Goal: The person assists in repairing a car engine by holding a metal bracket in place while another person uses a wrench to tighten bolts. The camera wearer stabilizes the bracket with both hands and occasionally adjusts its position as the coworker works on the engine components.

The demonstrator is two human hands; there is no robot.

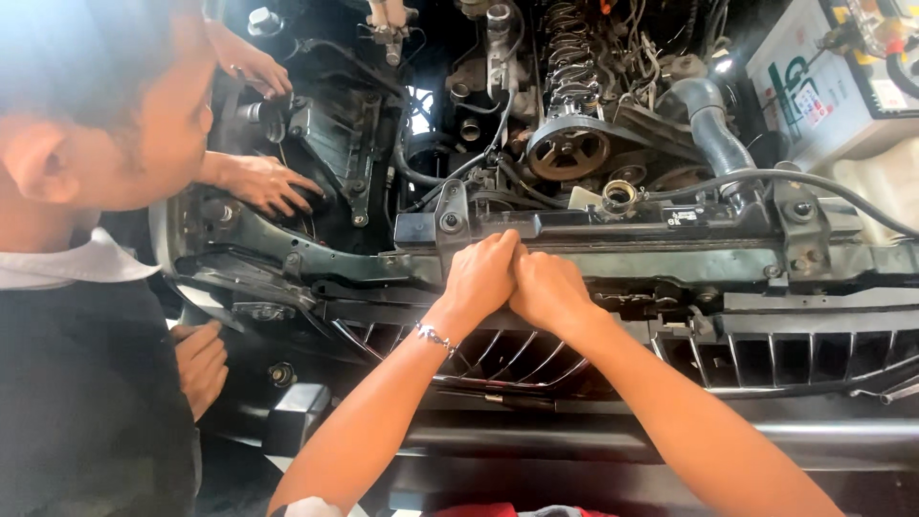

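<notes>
I have both hands pressed together on the front crossbar (613,230) of an open engine bay, and I take that black metal bar as my landmark. My left hand (481,278) lies against the bar's front face just below its upper edge, fingers curled in tight; my right hand (548,292) touches it knuckle to knuckle on the near side of the bar, its fingers folded too. Whether either hand grips anything underneath I cannot tell, since the fingertips are tucked out of sight. A thin bracelet (436,337) sits on my left wrist.

Below the bar, nearer to me, runs the chrome-slatted grille (522,359), and my forearms cross over it. Beyond the bar, deeper in the bay, stands a toothed timing pulley (569,151), with a round filler neck (618,196) just behind the bar's top edge. A grey hose (713,129) curves down toward the bar right of the pulley, and a white battery (823,86) sits well beyond the bar's right end.

At the bar's left end another person in a dark top leans in, one hand (263,182) spread on dark engine parts there and another hand (251,65) reaching farther back.
</notes>
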